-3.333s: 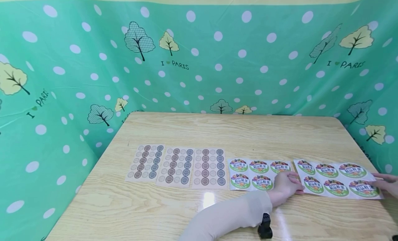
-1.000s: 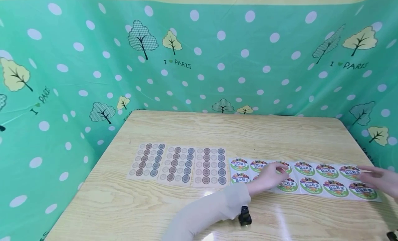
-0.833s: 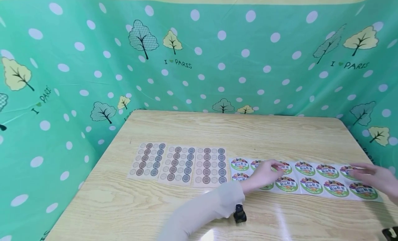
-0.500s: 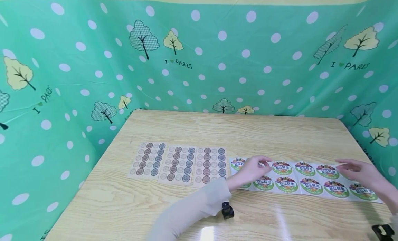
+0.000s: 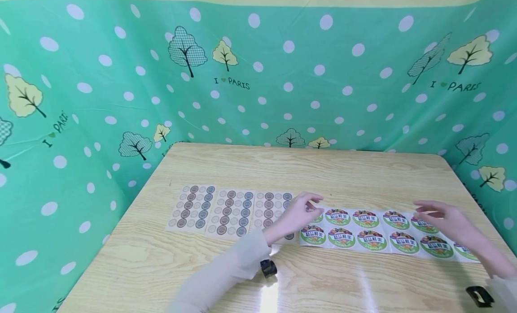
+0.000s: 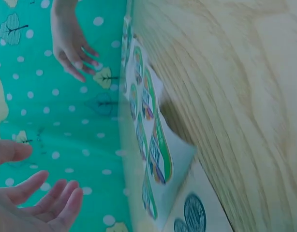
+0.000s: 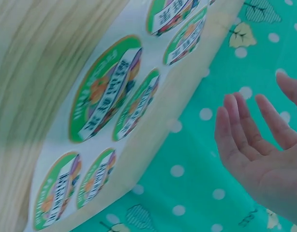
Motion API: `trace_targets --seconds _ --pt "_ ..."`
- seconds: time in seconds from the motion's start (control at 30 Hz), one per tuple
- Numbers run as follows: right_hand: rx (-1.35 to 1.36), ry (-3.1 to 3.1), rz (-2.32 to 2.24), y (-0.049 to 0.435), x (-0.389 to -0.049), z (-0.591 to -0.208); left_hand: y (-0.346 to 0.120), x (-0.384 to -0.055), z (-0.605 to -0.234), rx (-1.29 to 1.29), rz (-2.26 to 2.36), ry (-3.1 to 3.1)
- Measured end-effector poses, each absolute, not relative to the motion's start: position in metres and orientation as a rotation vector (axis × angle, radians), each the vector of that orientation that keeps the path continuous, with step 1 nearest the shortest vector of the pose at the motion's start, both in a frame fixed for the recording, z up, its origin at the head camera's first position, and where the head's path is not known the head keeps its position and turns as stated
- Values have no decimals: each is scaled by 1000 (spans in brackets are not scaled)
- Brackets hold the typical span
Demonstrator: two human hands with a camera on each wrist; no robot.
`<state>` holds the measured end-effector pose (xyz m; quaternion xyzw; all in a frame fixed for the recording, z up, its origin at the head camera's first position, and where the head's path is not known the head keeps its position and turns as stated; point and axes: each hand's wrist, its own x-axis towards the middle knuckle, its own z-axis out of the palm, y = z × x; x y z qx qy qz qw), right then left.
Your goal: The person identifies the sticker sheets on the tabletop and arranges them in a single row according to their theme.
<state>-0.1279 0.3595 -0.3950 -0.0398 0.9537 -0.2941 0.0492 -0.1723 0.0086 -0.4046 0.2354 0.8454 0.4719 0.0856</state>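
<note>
My left hand (image 5: 296,214) hovers above the seam between the small-label sheets and the fruit sticker sheets, its fingers loosely bent around nothing. In the left wrist view its relaxed fingers (image 6: 66,205) spread apart. My right hand (image 5: 448,221) is raised over the right fruit sticker sheet (image 5: 412,254), hiding part of it; the right wrist view shows that palm (image 7: 279,174) bare, fingers relaxed. Edge to edge with that sheet lies the left fruit sticker sheet (image 5: 343,237), white with oval green fruit labels. Its near edge curls up slightly in the left wrist view.
Three sheets of small round labels lie in a row on the left: one tilted sheet (image 5: 188,205), a middle sheet (image 5: 227,211) and a third sheet (image 5: 269,205) partly behind my left forearm. The wooden table (image 5: 307,169) backs onto a green dotted curtain (image 5: 242,102).
Earlier both hands were at the right sticker sheet, which has shifted left against its neighbour. Both hands then lifted off and moved left; the sheets stay put.
</note>
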Motion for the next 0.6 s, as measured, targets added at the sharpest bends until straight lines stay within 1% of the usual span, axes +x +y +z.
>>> trace_targets --seconds 0.3,0.6 --pt "-213 3004 -878 333 -127 -391 -26 -169 -396 687 1154 2755" --pt "-288 3114 -761 315 -125 -390 -60 -168 -396 750 861 2977"
